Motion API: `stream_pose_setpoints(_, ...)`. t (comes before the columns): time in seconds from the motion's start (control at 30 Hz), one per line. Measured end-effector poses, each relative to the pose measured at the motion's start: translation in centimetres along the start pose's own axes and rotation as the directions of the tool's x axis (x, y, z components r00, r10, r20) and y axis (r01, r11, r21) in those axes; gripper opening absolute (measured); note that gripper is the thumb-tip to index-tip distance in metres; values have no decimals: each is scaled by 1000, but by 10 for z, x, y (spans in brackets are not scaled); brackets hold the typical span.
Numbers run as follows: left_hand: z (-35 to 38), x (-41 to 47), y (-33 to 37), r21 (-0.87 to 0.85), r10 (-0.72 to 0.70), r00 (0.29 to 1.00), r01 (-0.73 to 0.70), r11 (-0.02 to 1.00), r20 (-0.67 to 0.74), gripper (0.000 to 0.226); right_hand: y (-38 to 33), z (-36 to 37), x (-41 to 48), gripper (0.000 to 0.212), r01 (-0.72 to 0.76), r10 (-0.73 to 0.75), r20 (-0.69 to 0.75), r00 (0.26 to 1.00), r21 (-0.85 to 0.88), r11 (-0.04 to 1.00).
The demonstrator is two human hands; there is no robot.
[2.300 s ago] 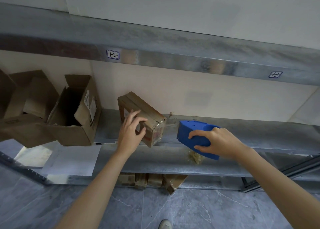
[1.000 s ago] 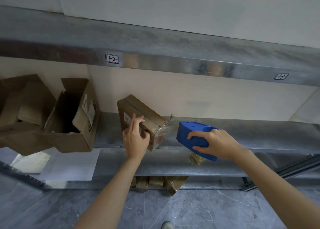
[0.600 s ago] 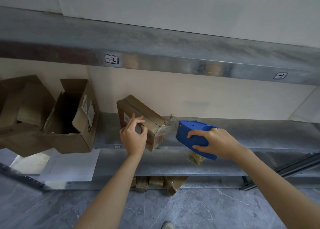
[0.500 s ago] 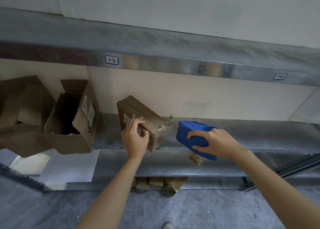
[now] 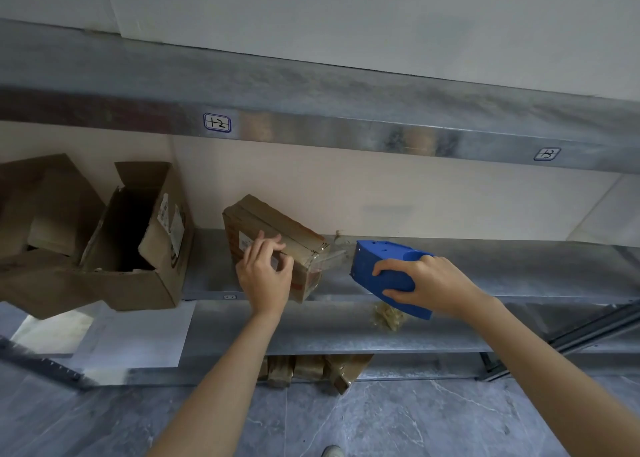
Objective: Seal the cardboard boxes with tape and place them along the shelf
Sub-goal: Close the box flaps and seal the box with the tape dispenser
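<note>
Head view, taping stage. The small box (image 5: 266, 219) stands tilted on one lower edge on the shelf (image 5: 519, 269), just right of an open box (image 5: 145, 283) whose flaps are up. A short strand of clear tape (image 5: 334, 257) runs from its right-hand corner to the blue tape dispenser (image 5: 375, 261). Compared with the view some two seconds earlier, box and dispenser have scarcely shifted; the change lies in the left hand (image 5: 265, 278), which then lay spread flat on the near face. It now has its fingers (image 5: 268, 249) curled over the box's upper edge and its thumb drawn in close to the forefinger. This suggests the strip is being pressed or pinched down at the seam, with the tape not yet cut free, so the box is probably near sealed but not yet set square along the shelf. Whether the thumb and forefinger hold a tape end cannot be told. The left hand's grasp is narrow and holds the box tilted. The right hand (image 5: 438, 283) is wrapped firmly round the dispenser's body, thumb beneath and fingers over the top.
</note>
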State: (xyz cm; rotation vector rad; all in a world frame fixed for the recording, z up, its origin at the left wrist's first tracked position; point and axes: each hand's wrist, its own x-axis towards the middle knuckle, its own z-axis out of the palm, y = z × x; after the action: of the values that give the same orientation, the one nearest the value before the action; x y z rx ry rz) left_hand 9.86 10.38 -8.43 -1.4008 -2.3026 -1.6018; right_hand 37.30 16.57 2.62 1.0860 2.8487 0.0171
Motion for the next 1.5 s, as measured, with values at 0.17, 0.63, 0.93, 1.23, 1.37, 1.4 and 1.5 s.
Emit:
stream_pose_setpoints(0.17, 0, -8, 0, 28, 53, 998, -54, 998, 44, 27, 1, -3, 2, 33, 8, -8, -24, 1000, 7, 1000)
stream_pose_setpoints(0.63, -3, -21, 3, 22, 82, 977, -88, 996, 195, 89, 5, -8, 8, 33, 23, -24, -32, 999, -17, 1000)
stream_pose_setpoints(0.93, 1, -24, -3, 33, 144, 975, -151, 988, 169, 72, 6, -10, 8, 33, 67, -68, -27, 997, -36, 997)
stream_pose_setpoints(1.23, -45, 5, -24, -79, 196, 875, -180, 980, 443, 72, -9, -1, 17, 35, 177, -178, -48, 983, -24, 984)
stream_pose_setpoints(1.37, -38, -6, -24, -98, 147, 909, -118, 988, 390, 74, -11, 2, 23, 35, 183, -184, -47, 982, -29, 983)
stream_pose_setpoints(1.4, -35, -7, -22, -87, 140, 920, -115, 989, 367, 75, -10, 3, 24, 35, 185, -186, -44, 981, -26, 982)
stream_pose_setpoints(1.5, -30, -7, -20, -64, 134, 935, -119, 991, 329, 76, -4, 5, 22, 34, 193, -194, -27, 981, -13, 981)
